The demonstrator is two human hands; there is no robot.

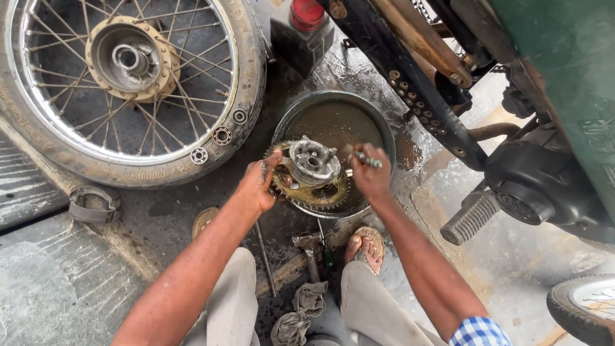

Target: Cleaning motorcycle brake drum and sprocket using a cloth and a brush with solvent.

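Note:
A toothed brass-coloured sprocket (320,191) with a grey metal hub (313,161) sits tilted over a round metal basin (333,102) of dirty brown liquid. My left hand (259,182) grips the sprocket's left edge. Over the basin's right side, my right hand (369,172) is closed on a small metal tool or bolt (368,159). Both hands are greasy.
A spoked motorcycle wheel (128,83) lies flat at upper left with three bearings (221,136) on its tyre. A hammer (307,247), a screwdriver (325,247), a rod (265,259) and rags (301,311) lie between my knees. A motorcycle frame (410,77), engine (538,186) and footpeg (471,218) stand right. A brake shoe (95,204) lies left.

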